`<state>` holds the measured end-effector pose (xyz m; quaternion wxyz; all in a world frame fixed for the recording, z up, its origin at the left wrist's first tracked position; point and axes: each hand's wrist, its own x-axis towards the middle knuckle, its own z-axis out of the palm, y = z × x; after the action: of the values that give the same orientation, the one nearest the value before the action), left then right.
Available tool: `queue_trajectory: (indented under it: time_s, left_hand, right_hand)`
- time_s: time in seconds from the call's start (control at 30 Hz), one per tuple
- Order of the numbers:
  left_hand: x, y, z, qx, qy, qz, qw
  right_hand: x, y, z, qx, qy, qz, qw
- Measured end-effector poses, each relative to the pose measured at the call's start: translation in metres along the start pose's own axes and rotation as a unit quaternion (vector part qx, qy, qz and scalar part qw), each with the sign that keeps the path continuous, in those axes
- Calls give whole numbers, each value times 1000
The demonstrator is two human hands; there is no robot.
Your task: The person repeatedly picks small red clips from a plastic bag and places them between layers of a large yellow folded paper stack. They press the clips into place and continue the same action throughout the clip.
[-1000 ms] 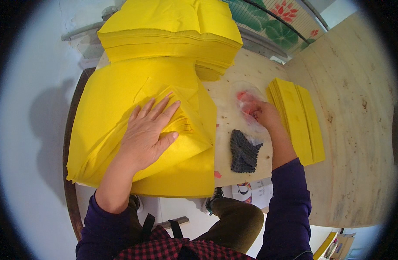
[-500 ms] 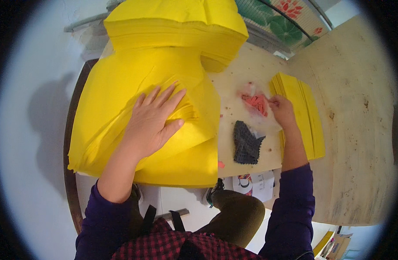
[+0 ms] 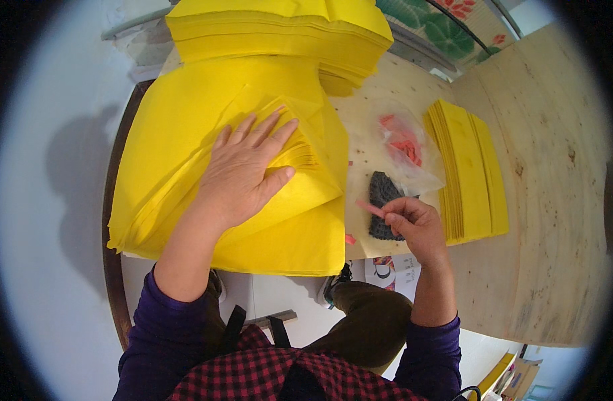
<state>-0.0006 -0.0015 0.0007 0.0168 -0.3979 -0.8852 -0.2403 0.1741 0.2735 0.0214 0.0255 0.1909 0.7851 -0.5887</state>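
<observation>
Sheets point(image 3: 279, 217) lie at the bench point(image 3: 358, 150)'s near edge under the spread left hand point(image 3: 243, 170); the right hand point(image 3: 418, 227) pinches a strip point(image 3: 370, 208).

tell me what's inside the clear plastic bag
Bunched pinkish-red pieces show through the clear plastic bag; whatever lies beneath them is covered and cannot be seen.
</observation>
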Motion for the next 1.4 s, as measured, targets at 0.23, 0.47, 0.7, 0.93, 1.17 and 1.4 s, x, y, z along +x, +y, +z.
queue_trajectory:
  time_s: [0.23, 0.47, 0.7, 0.93, 1.17, 1.4]
  left_hand:
    - [0, -1, 2, 0, 15, 8, 1000]
    - [0, 1, 2, 16, 25, 13, 999]
    - [0, 1, 4, 20, 22, 15, 999]
    - [0, 2, 2, 18, 16, 9, 1000]
    - [0, 3, 1, 16, 8, 6, 1000]
    - [0, 3, -1, 16, 6, 10, 1000]
  right_hand:
    - [-6, 2, 31, -18, -70, 10, 997]
    - [-5, 15, 40, -69, -54, 36, 995]
    - [-7, 26, 42, -131, -27, -10, 991]
    - [-9, 24, 38, -134, -1, -62, 989]
    - [-9, 8, 35, -136, 41, -54, 988]
    - [23, -21, 58, -208, 87, -219, 949]
